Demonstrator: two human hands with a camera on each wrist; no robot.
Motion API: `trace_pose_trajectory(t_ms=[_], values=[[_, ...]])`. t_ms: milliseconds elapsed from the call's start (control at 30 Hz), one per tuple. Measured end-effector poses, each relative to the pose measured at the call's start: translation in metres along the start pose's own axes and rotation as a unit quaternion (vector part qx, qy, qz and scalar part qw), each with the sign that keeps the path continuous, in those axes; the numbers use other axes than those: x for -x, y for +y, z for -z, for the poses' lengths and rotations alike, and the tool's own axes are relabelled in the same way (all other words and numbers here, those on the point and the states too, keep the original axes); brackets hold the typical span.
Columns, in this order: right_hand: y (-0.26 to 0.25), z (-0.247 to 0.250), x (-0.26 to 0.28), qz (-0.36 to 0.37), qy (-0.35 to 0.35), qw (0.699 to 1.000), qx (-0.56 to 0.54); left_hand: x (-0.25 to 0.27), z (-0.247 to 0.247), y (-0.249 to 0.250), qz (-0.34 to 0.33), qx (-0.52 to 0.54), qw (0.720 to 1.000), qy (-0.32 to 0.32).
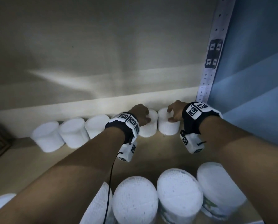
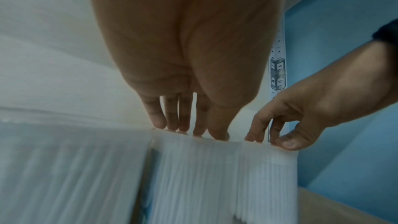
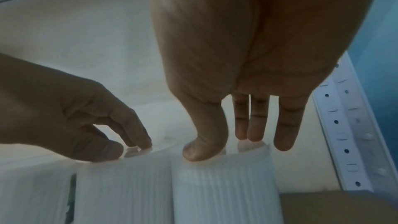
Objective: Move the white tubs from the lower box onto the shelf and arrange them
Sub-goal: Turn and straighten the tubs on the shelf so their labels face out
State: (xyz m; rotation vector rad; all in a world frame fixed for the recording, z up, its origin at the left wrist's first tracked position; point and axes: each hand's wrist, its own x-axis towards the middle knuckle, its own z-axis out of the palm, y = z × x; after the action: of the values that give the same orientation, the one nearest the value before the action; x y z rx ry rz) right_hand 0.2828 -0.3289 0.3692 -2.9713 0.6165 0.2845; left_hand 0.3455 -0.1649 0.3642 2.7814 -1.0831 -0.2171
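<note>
Tan board forms the shelf (image 1: 159,152), backed by a pale wall (image 1: 102,54), with a white perforated upright (image 1: 213,59) at the right corner and blue wall beyond it. White ribbed tubs stand in a row along the back; three (image 1: 73,132) sit left of the hands, and more tubs (image 1: 135,201) stand along the near edge. The left hand (image 1: 140,114) rests its bent fingertips (image 2: 159,122) and thumb on the top rim of one back-row tub (image 1: 148,126), a light grip from above. The right hand (image 1: 175,113) does likewise on the end tub (image 1: 167,126), nearest the upright, thumb (image 3: 200,151) at the front rim, fingers farther back. These two tubs stand just beside each other, directly under the hands.
</note>
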Motion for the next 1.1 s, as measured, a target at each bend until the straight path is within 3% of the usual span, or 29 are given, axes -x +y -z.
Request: trace_pose_trajectory(t_ms=[300, 633, 1100], values=[[0.003, 0.006, -0.004, 0.02, -0.045, 0.999, 0.005, 0.002, -0.001, 0.0, -0.01, 0.003, 1.0, 0.0], [-0.005, -0.003, -0.01, 0.013, 0.023, 0.999, -0.022, 0.0, -0.001, 0.0, -0.019, -0.006, 1.0, -0.002], [0.005, 0.006, -0.004, 0.08, -0.018, 0.996, -0.045, -0.004, -0.006, -0.001, -0.015, 0.005, 1.0, 0.007]])
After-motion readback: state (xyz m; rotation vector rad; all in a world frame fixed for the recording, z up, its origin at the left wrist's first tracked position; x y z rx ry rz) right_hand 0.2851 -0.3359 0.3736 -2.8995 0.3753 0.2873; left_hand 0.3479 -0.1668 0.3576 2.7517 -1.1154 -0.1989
